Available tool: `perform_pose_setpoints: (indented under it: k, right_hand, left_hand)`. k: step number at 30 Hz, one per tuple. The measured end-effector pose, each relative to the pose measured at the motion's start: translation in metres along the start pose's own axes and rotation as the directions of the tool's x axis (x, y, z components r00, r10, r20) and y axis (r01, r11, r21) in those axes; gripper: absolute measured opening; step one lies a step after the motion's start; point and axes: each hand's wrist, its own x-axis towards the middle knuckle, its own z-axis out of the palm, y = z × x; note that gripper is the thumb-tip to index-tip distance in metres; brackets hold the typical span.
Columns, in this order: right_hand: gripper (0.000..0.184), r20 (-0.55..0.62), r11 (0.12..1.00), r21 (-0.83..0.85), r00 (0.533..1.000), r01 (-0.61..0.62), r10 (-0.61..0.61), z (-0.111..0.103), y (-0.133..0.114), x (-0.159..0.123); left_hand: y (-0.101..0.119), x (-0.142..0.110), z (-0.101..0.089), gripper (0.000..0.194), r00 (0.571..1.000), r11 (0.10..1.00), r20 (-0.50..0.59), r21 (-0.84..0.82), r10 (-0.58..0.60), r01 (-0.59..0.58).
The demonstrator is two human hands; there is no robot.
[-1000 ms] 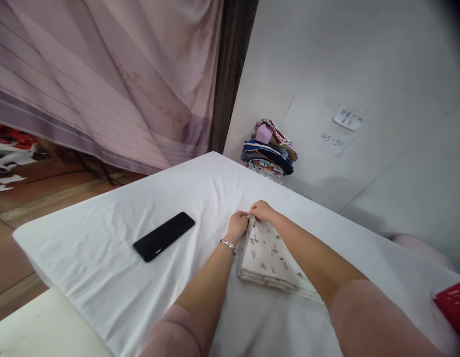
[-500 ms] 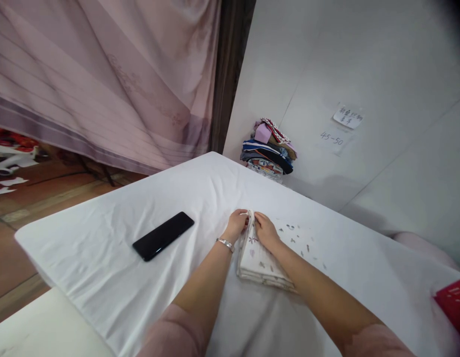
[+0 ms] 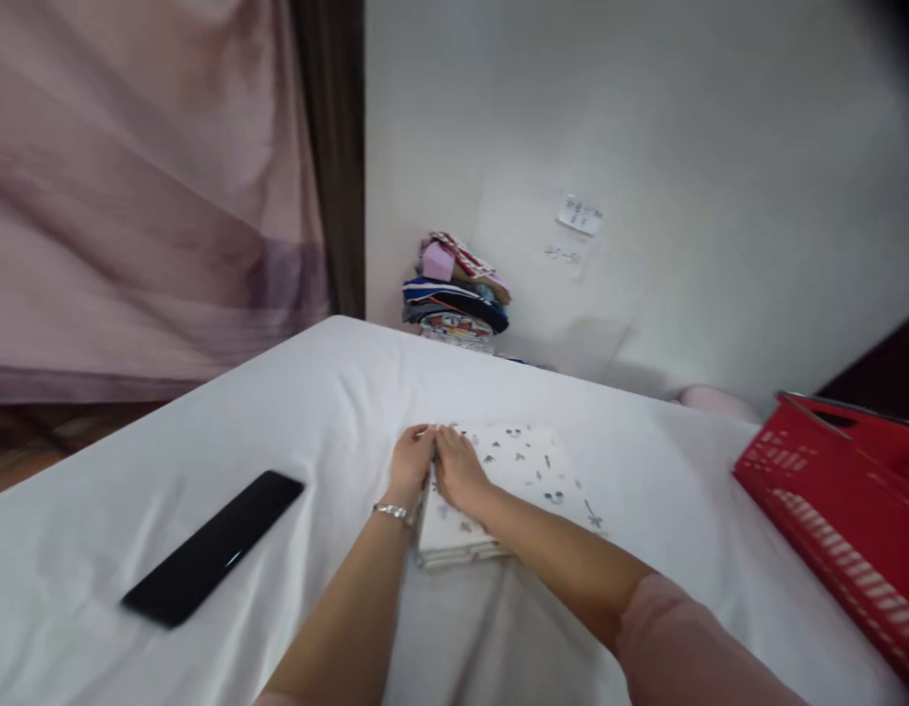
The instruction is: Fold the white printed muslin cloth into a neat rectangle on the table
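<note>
A white folded cloth (image 3: 524, 471) with small dark printed figures lies on the white-covered table, its layers showing along the near edge. At its far left corner my two hands meet. My left hand (image 3: 411, 463), with a bracelet at the wrist, is closed on the cloth's left edge. My right hand (image 3: 460, 473) rests over the corner beside it, its fingers bent and closed on the fabric. The fingertips are partly hidden where the hands touch. To the left lies a black phone-like slab (image 3: 215, 547), apart from both hands.
A red plastic basket (image 3: 814, 490) stands on the right of the table (image 3: 336, 392). Beyond the far edge rises a stack of folded fabrics (image 3: 458, 289) against the wall. Paper notes (image 3: 579, 216) hang there. A pink curtain (image 3: 145, 196) covers the left.
My view has swung right, bringing more of the red basket in. The cloth's raised left edge now lies lower and flatter, and my hands have come closer together at its corner.
</note>
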Motion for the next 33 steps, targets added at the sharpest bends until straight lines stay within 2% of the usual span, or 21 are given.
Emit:
perform_pose_setpoints:
  k: [5,9,13,15,17,19,20,22,24,25,27,29,30,33]
  right_hand:
    - [0.053,0.088,0.997,0.08,0.996,0.021,-0.028,-0.012,-0.017,-0.029]
    - [0.052,0.07,0.994,0.074,0.994,0.076,-0.082,-0.011,-0.028,-0.056]
    - [0.049,0.045,0.997,0.037,0.997,0.061,-0.063,-0.013,-0.036,-0.061]
    - [0.041,0.085,0.995,0.044,0.992,0.088,-0.092,-0.022,-0.04,-0.065]
    - [0.03,0.143,0.98,0.097,0.972,0.172,-0.185,-0.036,-0.039,-0.075]
    - [0.025,0.119,0.961,0.165,0.963,0.22,-0.241,-0.052,-0.027,-0.093]
    - [0.026,0.066,0.96,0.191,0.973,0.205,-0.221,-0.061,-0.016,-0.103]
    - [0.032,-0.076,0.972,0.222,0.995,0.078,-0.063,-0.077,0.016,-0.121]
    - [0.037,-0.176,0.956,0.265,0.968,-0.129,0.179,-0.092,0.057,-0.136]
    - [0.039,-0.196,0.916,0.296,0.922,-0.269,0.335,-0.098,0.077,-0.142]
    - [0.042,-0.086,0.731,0.393,0.769,-0.558,0.634,-0.107,0.113,-0.151]
    - [0.045,0.003,0.619,0.425,0.685,-0.66,0.728,-0.111,0.136,-0.157]
    - [0.047,0.035,0.594,0.434,0.671,-0.678,0.74,-0.111,0.142,-0.159]
    - [0.049,0.078,0.581,0.45,0.678,-0.678,0.731,-0.106,0.145,-0.157]
  left_hand:
    - [0.002,0.002,-0.002,0.032,0.997,0.977,0.0,0.199,0.073,-0.071]
    - [0.005,0.001,-0.004,0.03,0.987,0.905,0.015,0.399,0.157,-0.15]
    - [0.005,0.0,-0.005,0.03,0.977,0.843,0.05,0.497,0.209,-0.206]
    - [0.005,0.0,-0.006,0.03,0.972,0.823,0.063,0.521,0.226,-0.225]
    - [0.006,0.0,-0.007,0.031,0.968,0.805,0.07,0.543,0.241,-0.24]
    - [0.011,-0.001,-0.008,0.031,0.969,0.777,0.082,0.583,0.235,-0.238]
    - [0.013,-0.002,-0.01,0.031,0.972,0.763,0.09,0.607,0.215,-0.225]
    - [0.019,-0.005,-0.014,0.033,0.981,0.744,0.105,0.64,0.161,-0.19]
    - [0.024,-0.012,-0.018,0.04,0.987,0.74,0.115,0.653,0.114,-0.161]
    - [0.025,-0.018,-0.019,0.045,0.988,0.739,0.119,0.657,0.094,-0.149]
    - [0.026,-0.031,-0.019,0.056,0.989,0.723,0.134,0.677,0.063,-0.138]
    - [0.026,-0.045,-0.017,0.062,0.986,0.693,0.159,0.704,0.056,-0.153]
    - [0.025,-0.052,-0.015,0.061,0.984,0.674,0.166,0.719,0.067,-0.168]
    - [0.023,-0.065,-0.011,0.054,0.977,0.614,0.174,0.76,0.126,-0.215]
